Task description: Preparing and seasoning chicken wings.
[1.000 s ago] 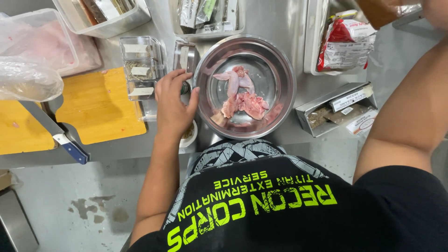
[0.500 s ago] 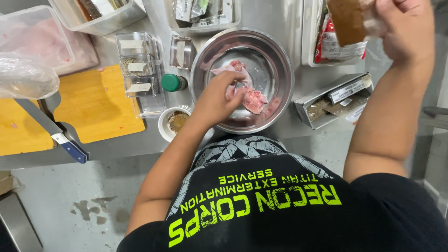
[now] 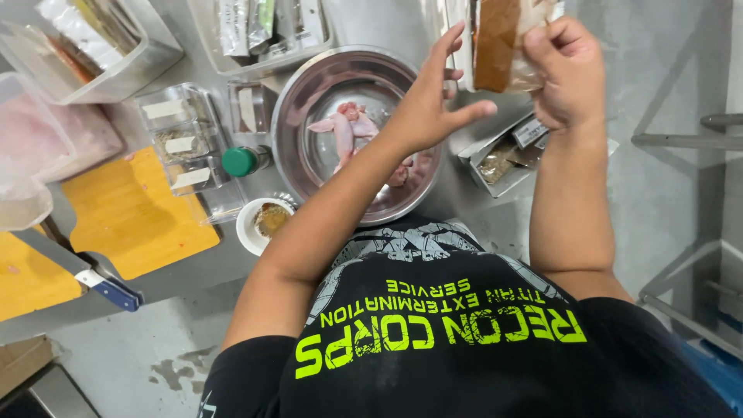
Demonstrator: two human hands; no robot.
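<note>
A clear bag of brown powder (image 3: 501,42) is held up above the desk (image 3: 186,275), pinched at its right edge in the right hand (image 3: 569,73). That hand is closed on the bag, thumb in front and fingers curled behind it. The left hand (image 3: 426,108) is just left of the bag, open with the fingers spread and pointing up; its fingertips (image 3: 457,35) are at the bag's left edge, and whether they touch the plastic cannot be told for sure.

Below the left hand and its forearm sits a round steel bowl (image 3: 309,101) with pieces of raw pink meat (image 3: 344,128) lying in it; the arm crosses over the bowl's near side. Under the right hand, a small metal tray (image 3: 495,159) holds packets of dried seasoning.

Left of the left forearm stand a bottle with a green cap (image 3: 244,160), lying on its side, and a little white cup (image 3: 265,223) with brown paste inside. Farther left, clear plastic boxes (image 3: 182,135) of spices sit beside an orange cutting board (image 3: 128,217), and a cleaver with a blue handle (image 3: 93,275) rests across the boards at the far left. Beyond the bowl, away from both hands, metal trays (image 3: 267,35) hold more packets.
</note>
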